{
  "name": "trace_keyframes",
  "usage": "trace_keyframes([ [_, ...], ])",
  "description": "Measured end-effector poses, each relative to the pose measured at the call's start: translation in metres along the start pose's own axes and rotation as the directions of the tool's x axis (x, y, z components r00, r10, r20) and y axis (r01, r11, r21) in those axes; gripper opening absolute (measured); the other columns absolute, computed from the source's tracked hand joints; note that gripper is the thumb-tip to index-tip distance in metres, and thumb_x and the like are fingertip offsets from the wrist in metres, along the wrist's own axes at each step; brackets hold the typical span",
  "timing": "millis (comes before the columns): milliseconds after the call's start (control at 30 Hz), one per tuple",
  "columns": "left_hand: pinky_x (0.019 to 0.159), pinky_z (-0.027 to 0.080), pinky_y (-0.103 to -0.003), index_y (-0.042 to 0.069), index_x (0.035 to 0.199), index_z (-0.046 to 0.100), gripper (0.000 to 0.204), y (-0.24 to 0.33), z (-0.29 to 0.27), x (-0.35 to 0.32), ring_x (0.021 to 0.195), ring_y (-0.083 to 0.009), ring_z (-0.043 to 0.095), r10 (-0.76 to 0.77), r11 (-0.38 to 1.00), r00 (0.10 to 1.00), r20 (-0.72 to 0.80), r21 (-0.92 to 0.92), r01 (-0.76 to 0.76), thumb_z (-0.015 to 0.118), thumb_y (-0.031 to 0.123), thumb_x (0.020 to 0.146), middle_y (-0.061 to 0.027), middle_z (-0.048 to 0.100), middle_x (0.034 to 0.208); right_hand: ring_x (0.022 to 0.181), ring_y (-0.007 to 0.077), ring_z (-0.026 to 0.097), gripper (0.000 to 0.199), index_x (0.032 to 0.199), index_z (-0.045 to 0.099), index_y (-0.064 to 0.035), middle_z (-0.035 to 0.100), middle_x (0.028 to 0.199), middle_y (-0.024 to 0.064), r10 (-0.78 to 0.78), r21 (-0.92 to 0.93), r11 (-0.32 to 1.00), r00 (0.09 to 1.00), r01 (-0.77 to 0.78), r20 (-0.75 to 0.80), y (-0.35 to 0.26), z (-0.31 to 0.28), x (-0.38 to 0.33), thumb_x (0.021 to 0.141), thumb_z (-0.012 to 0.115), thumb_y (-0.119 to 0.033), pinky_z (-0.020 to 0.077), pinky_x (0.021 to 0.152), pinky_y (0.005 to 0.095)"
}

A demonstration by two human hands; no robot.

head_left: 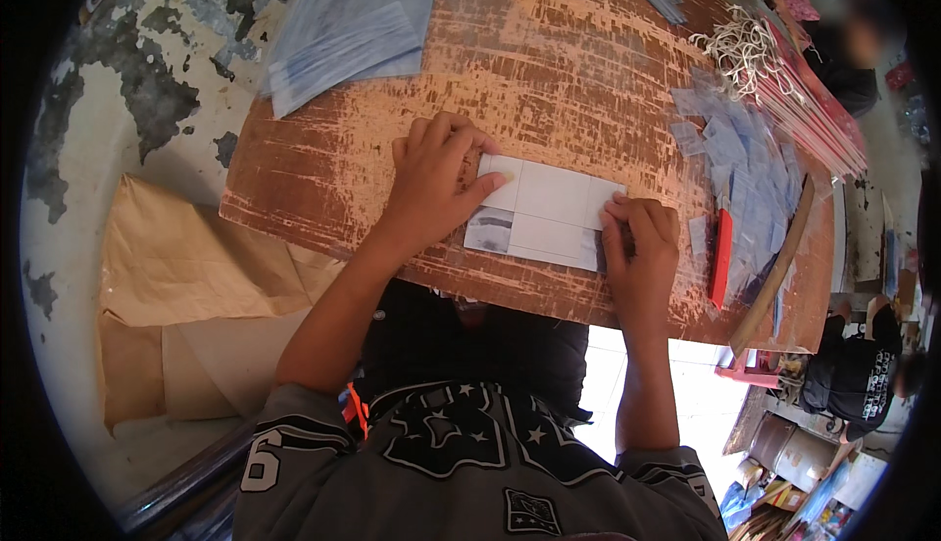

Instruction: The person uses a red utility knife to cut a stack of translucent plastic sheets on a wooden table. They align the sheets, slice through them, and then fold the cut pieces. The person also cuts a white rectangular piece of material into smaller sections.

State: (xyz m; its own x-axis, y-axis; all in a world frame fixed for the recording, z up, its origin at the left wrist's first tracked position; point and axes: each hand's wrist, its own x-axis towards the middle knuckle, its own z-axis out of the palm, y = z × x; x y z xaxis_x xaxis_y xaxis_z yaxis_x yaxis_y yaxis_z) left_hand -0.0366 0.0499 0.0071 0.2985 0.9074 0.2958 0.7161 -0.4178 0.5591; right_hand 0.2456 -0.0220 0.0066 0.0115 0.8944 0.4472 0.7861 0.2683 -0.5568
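The left hand (436, 183) is pressing flat on the left end of a white folded card (544, 213), fingers curled over its top edge and thumb lying across its face, pinning rather than pinching it. The right hand (642, 247) is bearing down on the card's right end with bent fingers; whether anything is clasped under them cannot be told. The card is lying near the front edge of a worn brown wooden board (549, 61), with crease lines dividing it into panels. Just right of the right hand a red-handled cutter (722, 257) is lying beside a scatter of bluish plastic sheets (745, 159). A larger stack of bluish sheets (348, 22) is sitting at the board's far left corner, and brown paper (186, 276) is lying below the board.
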Motion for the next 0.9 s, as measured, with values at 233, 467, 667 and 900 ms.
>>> trace_keyframes([
  [233, 0.112, 0.03, -0.048, 0.014, 0.121, 0.075, 0.035, -0.0005, -0.0011, 0.0009, 0.131, -0.029, 0.05, -0.002, 1.0, 1.0, 0.016, -0.002, 0.002, 0.081, 0.041, 0.098, -0.0056, 0.059, 0.129, 0.106, 0.0355, 0.065, 0.013, 0.107, 0.076, -0.0033, 0.077, 0.115, 0.012, 0.003, -0.009, 1.0, 1.0, -0.003, 0.001, -0.0004, 0.0004, 0.0002, 0.095, 0.08, -0.003, 0.055, 0.092, 0.0459],
  [467, 0.114, 0.029, -0.048, 0.014, 0.121, 0.075, 0.035, -0.002, -0.0017, 0.0004, 0.132, -0.0296, 0.049, -0.005, 1.0, 1.0, 0.027, -0.008, 0.006, 0.081, 0.04, 0.099, -0.007, 0.057, 0.13, 0.106, 0.0358, 0.065, 0.013, 0.108, 0.076, -0.0035, 0.077, 0.115, 0.012, 0.008, -0.007, 1.0, 1.0, -0.008, 0.005, -0.0005, 0.0002, 0.0003, 0.095, 0.08, -0.003, 0.055, 0.091, 0.0465],
  [667, 0.113, 0.029, -0.049, 0.017, 0.119, 0.076, 0.03, 0.0029, -0.0035, -0.0004, 0.131, -0.0307, 0.048, -0.005, 0.999, 1.0, 0.009, -0.032, 0.005, 0.082, 0.037, 0.098, -0.0068, 0.057, 0.129, 0.107, 0.0365, 0.065, 0.014, 0.108, 0.076, -0.0034, 0.077, 0.115, 0.0123, -0.005, -0.006, 1.0, 1.0, 0.005, -0.001, 0.0008, 0.0006, 0.0002, 0.095, 0.08, -0.002, 0.0548, 0.092, 0.0471],
  [900, 0.105, 0.031, -0.048, 0.019, 0.109, 0.078, 0.02, 0.0029, -0.005, -0.0027, 0.125, -0.0287, 0.048, 0.028, 1.0, 1.0, 0.007, 0.007, -0.028, 0.082, 0.035, 0.098, -0.0048, 0.056, 0.128, 0.108, 0.0372, 0.065, 0.014, 0.108, 0.076, -0.0032, 0.077, 0.115, 0.0127, 0.002, 0.0, 1.0, 1.0, -0.002, 0.007, -0.0011, -0.0007, 0.0011, 0.095, 0.08, -0.002, 0.0546, 0.092, 0.0475],
])
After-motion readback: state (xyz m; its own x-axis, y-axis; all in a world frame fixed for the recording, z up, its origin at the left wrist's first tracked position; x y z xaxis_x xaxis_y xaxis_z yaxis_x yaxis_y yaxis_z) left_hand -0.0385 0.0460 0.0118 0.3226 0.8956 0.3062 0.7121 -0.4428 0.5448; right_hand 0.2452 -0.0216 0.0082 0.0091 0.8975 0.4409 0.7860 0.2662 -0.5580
